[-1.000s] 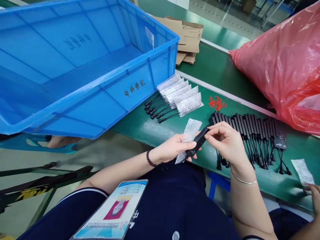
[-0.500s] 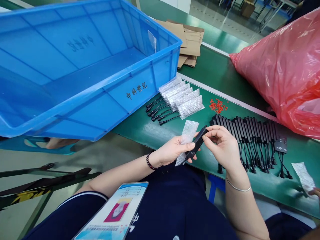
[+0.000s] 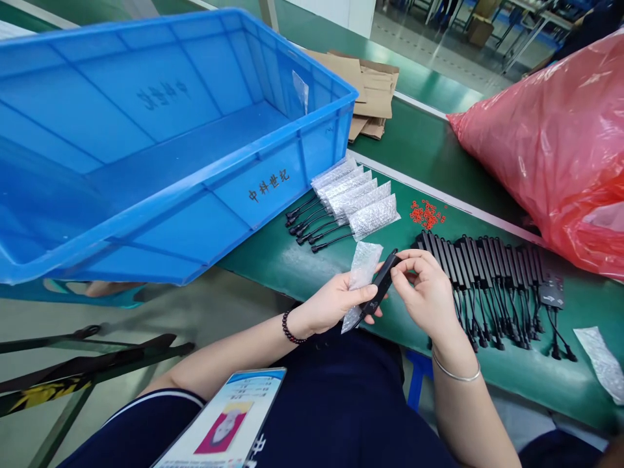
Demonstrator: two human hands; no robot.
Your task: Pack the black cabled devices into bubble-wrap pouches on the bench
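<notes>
My left hand (image 3: 336,299) is closed around a slim black electronic module with a cable (image 3: 381,285) and a bubble-wrap sleeve (image 3: 364,265). The module slants upward outside the sleeve, its cable end low by my left palm. My right hand (image 3: 424,286) pinches the module's upper end; whether something small is also between those fingertips is hidden. Beyond my hands, several modules in bubble-wrap sleeves (image 3: 373,218) lie in a row, black plugs sticking out. To the right is a row of bare black modules (image 3: 480,260) with cables. Small red rings (image 3: 428,214) lie in a pile behind them.
A large blue crate (image 3: 292,153) stands at the left on the green table (image 3: 292,273). Flattened cardboard (image 3: 380,88) lies behind it. A big pink plastic bag (image 3: 560,130) fills the back right. Another bubble-wrap sleeve (image 3: 602,364) lies near the right edge.
Both hands keep hold of the module and have shifted slightly left. Another person's hand at the right edge has left the view; the sleeve it touched lies on the table. The view tilted slightly.
</notes>
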